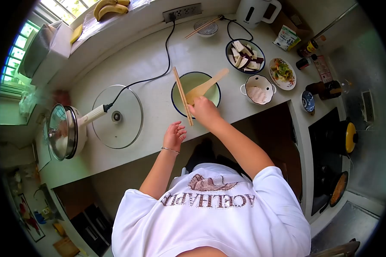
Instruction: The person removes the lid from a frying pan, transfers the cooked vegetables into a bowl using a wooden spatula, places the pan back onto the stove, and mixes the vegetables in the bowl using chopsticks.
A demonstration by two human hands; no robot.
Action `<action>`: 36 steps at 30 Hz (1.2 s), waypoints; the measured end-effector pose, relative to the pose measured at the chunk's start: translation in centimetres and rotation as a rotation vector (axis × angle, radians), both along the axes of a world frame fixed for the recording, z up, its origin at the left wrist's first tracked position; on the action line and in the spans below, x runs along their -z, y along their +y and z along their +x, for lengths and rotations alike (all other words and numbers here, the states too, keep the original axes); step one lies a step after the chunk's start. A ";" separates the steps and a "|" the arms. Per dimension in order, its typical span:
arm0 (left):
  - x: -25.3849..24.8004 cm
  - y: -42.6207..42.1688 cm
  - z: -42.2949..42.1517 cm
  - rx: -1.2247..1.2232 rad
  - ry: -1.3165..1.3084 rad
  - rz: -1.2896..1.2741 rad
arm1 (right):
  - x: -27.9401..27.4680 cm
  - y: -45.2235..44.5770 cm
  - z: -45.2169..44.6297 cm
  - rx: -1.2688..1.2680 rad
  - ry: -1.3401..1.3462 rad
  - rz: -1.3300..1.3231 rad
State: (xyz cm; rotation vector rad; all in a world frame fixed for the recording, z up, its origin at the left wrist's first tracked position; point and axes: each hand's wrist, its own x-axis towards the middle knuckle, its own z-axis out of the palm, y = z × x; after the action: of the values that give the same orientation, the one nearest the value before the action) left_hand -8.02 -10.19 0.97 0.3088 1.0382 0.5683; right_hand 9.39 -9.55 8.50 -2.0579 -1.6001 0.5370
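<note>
At 6 o'clock, the person's white T-shirt (pixel 218 227) carries one line of large, dark brown capitals (pixel 210 200) across the chest, upside down in this view. A, C, E, L, H and A can be made out in it, but the full spelling is unclear where the cloth folds. Between 1 and 2 o'clock, the green-and-white packet (pixel 286 38) bears printing too small to read. At 2 o'clock, the jar (pixel 308 48) with a yellow-and-red label is likewise illegible.
</note>
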 end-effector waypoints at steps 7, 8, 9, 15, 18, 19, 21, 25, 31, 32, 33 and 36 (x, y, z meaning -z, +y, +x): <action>0.3 1.3 -0.5 -0.045 -0.007 0.048 | 2.3 5.0 -1.6 -0.029 -0.143 -0.283; 0.9 1.5 -0.8 -0.079 -0.015 0.020 | 2.7 5.2 -1.5 -0.022 -0.144 -0.291; 1.4 1.7 -1.0 -0.069 -0.017 0.011 | 2.8 5.1 -1.3 0.016 -0.104 -0.240; 2.9 3.5 -1.7 -0.131 0.004 0.064 | -2.4 1.8 5.3 0.191 0.104 0.024; 3.7 4.4 -1.6 -0.145 0.021 0.083 | -4.2 -2.5 12.8 0.463 0.071 0.032; 4.0 4.6 -1.4 -0.161 0.037 0.077 | -3.8 -4.2 15.6 0.510 0.000 0.056; 4.6 4.9 -1.2 -0.182 0.062 0.066 | -4.1 -6.6 19.4 0.607 -0.049 -0.031; 4.4 5.1 -0.1 -0.177 0.060 0.077 | -3.0 -8.2 23.1 0.660 -0.143 -0.126; 4.1 4.8 0.8 -0.172 0.111 0.068 | -1.8 -6.1 24.6 0.629 -0.215 -0.183; 4.2 4.8 0.9 -0.168 0.109 0.069 | -2.2 -5.5 25.3 0.633 -0.216 -0.183; 3.6 4.7 1.0 -0.165 0.108 0.097 | -2.8 -4.7 26.0 0.631 -0.207 -0.172; 1.8 4.6 1.4 -0.156 0.161 0.171 | -2.4 -1.8 29.0 0.585 -0.292 -0.136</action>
State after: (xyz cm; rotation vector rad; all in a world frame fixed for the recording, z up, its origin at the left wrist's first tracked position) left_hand -6.64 -5.59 -0.83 0.4317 1.1786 0.7850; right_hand 38.43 -11.36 10.89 -2.6507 -1.0278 0.1392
